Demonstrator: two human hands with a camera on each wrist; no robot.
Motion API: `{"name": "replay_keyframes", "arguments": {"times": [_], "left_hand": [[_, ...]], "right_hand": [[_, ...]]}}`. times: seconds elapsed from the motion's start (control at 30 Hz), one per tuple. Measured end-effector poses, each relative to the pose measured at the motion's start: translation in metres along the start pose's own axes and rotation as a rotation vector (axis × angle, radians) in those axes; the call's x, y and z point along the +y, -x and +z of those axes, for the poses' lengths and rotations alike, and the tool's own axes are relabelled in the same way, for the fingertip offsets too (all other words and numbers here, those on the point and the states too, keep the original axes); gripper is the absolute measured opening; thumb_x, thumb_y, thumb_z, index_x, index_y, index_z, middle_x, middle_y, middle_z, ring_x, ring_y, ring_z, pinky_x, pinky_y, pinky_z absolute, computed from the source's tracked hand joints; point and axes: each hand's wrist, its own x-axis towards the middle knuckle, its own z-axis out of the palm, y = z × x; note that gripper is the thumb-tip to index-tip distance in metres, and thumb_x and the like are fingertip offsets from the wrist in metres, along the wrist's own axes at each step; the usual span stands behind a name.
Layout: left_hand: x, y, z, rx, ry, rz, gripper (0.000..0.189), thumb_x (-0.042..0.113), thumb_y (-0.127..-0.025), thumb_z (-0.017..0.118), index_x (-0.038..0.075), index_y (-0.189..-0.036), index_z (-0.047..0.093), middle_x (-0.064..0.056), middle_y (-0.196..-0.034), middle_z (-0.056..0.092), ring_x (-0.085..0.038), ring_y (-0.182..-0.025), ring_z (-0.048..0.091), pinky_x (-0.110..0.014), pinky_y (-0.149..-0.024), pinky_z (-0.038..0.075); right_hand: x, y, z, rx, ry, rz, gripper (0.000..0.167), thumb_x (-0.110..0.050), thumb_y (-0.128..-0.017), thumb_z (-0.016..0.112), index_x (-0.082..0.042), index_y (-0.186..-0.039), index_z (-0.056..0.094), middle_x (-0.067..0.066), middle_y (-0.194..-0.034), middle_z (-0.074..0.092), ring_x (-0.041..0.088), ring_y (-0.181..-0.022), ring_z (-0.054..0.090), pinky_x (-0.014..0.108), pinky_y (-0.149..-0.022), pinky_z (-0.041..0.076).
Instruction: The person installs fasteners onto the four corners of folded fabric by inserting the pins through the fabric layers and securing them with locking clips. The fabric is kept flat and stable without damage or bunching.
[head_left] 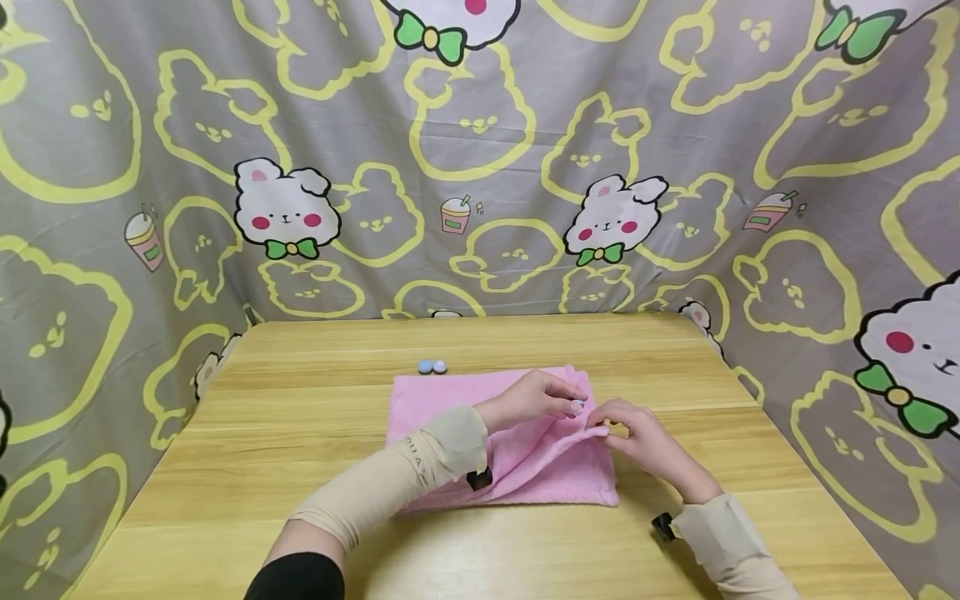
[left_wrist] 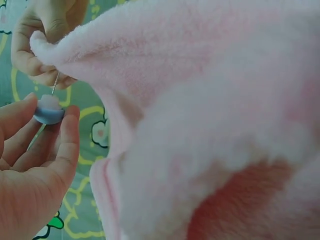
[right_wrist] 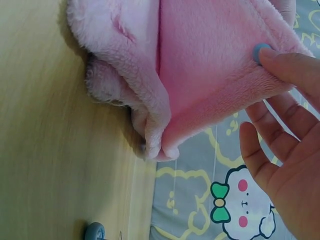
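Note:
A pink fleece cloth (head_left: 480,392) lies folded in layers on the table. My right hand (head_left: 641,433) pinches a raised corner of it, the thumb on a small blue round button (right_wrist: 261,52) set against the fabric. From that corner a thin metal pin (left_wrist: 55,82) points down in the left wrist view. My left hand (head_left: 532,396) holds a small blue-grey round cap (left_wrist: 49,110) with a pale raised middle between thumb and fingers, just under the pin. Whether the pin tip is inside the cap I cannot tell.
Two small blue-and-white round pieces (head_left: 432,367) sit behind the cloth on the wooden table (head_left: 300,400). A grey-blue round piece (right_wrist: 94,231) shows low in the right wrist view. A grey curtain (head_left: 480,192) with yellow outlines and white cartoon heads surrounds the table.

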Motion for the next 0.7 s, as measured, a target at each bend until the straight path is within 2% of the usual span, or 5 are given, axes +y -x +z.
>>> {"name": "replay_keyframes", "arguments": {"times": [0.27,0.43,0.6,0.7], "left_hand": [[-0.0021,-0.0017,0.0030,-0.025,-0.043,0.017,0.027,0.010,-0.088,0.070,0.007,-0.115,0.072,-0.009,-0.104,0.075,-0.003,-0.085,0.067,-0.024,-0.080,0.057],[-0.0035,-0.0011,0.0042,-0.009,-0.081,0.028,0.025,0.011,-0.088,0.071,0.008,-0.113,0.073,-0.007,-0.103,0.075,0.000,-0.086,0.066,-0.017,-0.079,0.054],[-0.0022,0.0012,0.0055,0.010,-0.100,0.030,0.024,0.011,-0.086,0.073,0.009,-0.109,0.074,-0.006,-0.102,0.076,0.002,-0.087,0.064,-0.014,-0.080,0.051],[-0.0009,0.0033,0.0081,-0.003,-0.088,0.025,0.022,0.013,-0.086,0.073,0.009,-0.107,0.075,-0.005,-0.101,0.076,0.001,-0.083,0.064,-0.015,-0.078,0.052]], "right_hand": [[0.0019,0.0008,0.0004,-0.002,-0.004,0.007,0.030,0.004,-0.078,0.074,-0.020,-0.095,0.070,-0.002,-0.096,0.072,0.008,-0.095,0.064,0.017,-0.087,0.049],[0.0022,0.0005,0.0008,0.000,-0.007,0.004,0.029,0.005,-0.078,0.074,-0.018,-0.095,0.070,-0.003,-0.096,0.071,0.009,-0.095,0.064,0.016,-0.087,0.049],[0.0010,0.0007,0.0009,0.002,-0.002,0.009,0.027,0.003,-0.078,0.075,-0.018,-0.095,0.070,-0.005,-0.096,0.071,0.007,-0.094,0.064,0.020,-0.085,0.052],[-0.0001,0.0010,0.0006,0.002,0.000,0.023,0.027,0.001,-0.078,0.075,-0.020,-0.094,0.069,-0.006,-0.095,0.071,0.006,-0.093,0.063,0.025,-0.083,0.054]]}}
